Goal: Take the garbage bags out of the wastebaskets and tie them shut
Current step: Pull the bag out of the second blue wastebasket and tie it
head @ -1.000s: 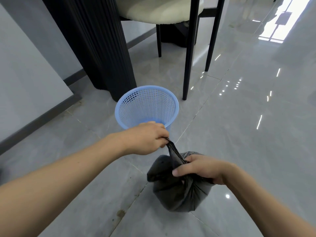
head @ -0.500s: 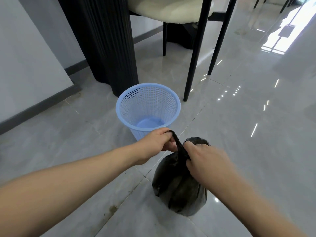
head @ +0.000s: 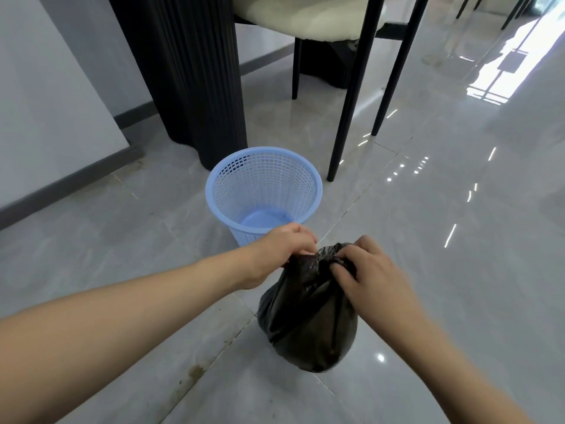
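Observation:
A full black garbage bag [head: 308,322] stands on the grey tiled floor just in front of me. Its gathered neck is bunched at the top between my two hands. My left hand [head: 282,252] pinches the neck from the left with curled fingers. My right hand [head: 367,270] grips the neck from the right, fingers curled over the bunched plastic. Behind the bag stands a light blue mesh wastebasket [head: 264,191], upright and with no bag in it; its blue bottom shows.
A black ribbed table pedestal [head: 189,75] rises behind the wastebasket. A chair with a cream seat [head: 308,13] and thin black legs [head: 351,96] stands to its right. A grey wall with dark skirting [head: 61,185] runs along the left. Glossy floor stretches to the right.
My hands have come together at the top of the bag. The stretched-out strand of plastic in my left hand is gone; the neck is now a short bunch. The view tilted up slightly.

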{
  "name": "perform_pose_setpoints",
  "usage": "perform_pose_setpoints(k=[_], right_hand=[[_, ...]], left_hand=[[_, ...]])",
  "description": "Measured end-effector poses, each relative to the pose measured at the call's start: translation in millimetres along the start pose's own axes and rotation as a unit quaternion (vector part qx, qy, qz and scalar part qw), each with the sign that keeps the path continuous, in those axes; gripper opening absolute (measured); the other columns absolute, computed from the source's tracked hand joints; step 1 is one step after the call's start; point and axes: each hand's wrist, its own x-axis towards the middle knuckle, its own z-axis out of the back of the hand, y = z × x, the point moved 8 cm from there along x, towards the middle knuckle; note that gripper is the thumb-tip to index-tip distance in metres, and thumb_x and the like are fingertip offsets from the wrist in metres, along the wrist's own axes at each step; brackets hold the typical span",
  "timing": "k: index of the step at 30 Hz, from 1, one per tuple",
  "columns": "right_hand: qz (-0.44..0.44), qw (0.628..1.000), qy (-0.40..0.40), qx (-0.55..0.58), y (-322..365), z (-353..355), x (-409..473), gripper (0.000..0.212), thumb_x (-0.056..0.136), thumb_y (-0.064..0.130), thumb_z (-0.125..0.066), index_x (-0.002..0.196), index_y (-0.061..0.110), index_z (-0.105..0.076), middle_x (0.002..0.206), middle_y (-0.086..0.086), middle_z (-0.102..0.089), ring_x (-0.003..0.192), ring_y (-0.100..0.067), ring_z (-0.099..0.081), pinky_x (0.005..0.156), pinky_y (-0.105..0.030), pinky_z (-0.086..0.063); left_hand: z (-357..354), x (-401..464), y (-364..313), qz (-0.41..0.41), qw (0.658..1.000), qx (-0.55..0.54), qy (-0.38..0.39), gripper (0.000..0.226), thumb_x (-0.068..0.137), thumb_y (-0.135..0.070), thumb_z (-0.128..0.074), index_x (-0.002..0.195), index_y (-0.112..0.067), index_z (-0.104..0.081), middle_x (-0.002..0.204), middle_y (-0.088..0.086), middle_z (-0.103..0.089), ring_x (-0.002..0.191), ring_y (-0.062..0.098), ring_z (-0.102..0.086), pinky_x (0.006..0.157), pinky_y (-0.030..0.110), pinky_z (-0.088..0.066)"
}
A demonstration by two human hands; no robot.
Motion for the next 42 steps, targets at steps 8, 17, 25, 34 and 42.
perform_pose_setpoints(k=[8,17,25,34,42], right_hand=[[-0.186,0.809,0.316,0.460,-15,-53,-11,0.022,0.073,0.028,-0.070,0.055,0.020,-0.059,0.054,0.004,-0.039,0.044,-0.009,-0.032,0.038,-0.019,-0.025],[-0.251,0.550,0.324,0.727,-19,-66,-16,0.017,0.081,0.017,-0.056,0.069,0.008,-0.062,0.058,-0.004,-0.052,0.037,-0.008,-0.033,0.036,-0.018,-0.011],[-0.303,0.622,0.289,0.661,-32,-70,-19,0.012,0.084,0.015,-0.055,0.078,0.004,-0.057,0.055,0.001,-0.054,0.034,-0.006,-0.031,0.030,-0.015,-0.020],[-0.213,0.881,0.041,0.421,-58,-32,-3,0.023,0.088,0.038,-0.064,0.086,0.016,-0.069,0.063,0.004,-0.061,0.059,-0.010,-0.057,0.055,-0.018,-0.045],[-0.104,0.992,0.047,0.053,-107,-61,-17,0.046,0.089,0.063,-0.038,0.070,0.025,-0.058,0.077,0.006,-0.052,0.071,-0.017,-0.056,0.060,-0.032,-0.036]], left_hand=[[-12,-18,-3,-0.167,0.842,0.512,-0.016,0.020,0.074,-0.039,-0.051,0.067,-0.024,-0.039,0.057,-0.006,-0.048,0.062,0.019,-0.049,0.054,0.026,-0.030],[0,-31,-16,-0.263,0.862,0.432,-0.033,0.019,0.070,-0.023,-0.057,0.084,-0.024,-0.043,0.081,-0.013,-0.047,0.079,0.009,-0.042,0.073,0.028,-0.037],[1,-29,3,-0.117,0.958,0.249,0.075,0.013,0.080,-0.042,-0.061,0.089,-0.036,-0.053,0.079,-0.014,-0.056,0.066,0.002,-0.046,0.063,0.023,-0.040],[20,-13,19,-0.057,0.951,0.301,0.035,0.042,0.088,-0.052,-0.048,0.061,-0.021,-0.040,0.055,-0.009,-0.039,0.051,0.007,-0.038,0.054,0.032,-0.035],[72,-18,61,0.099,0.983,0.154,-0.020,0.026,0.092,-0.018,-0.055,0.068,-0.011,-0.061,0.051,-0.003,-0.046,0.049,0.010,-0.049,0.045,0.023,-0.036]])
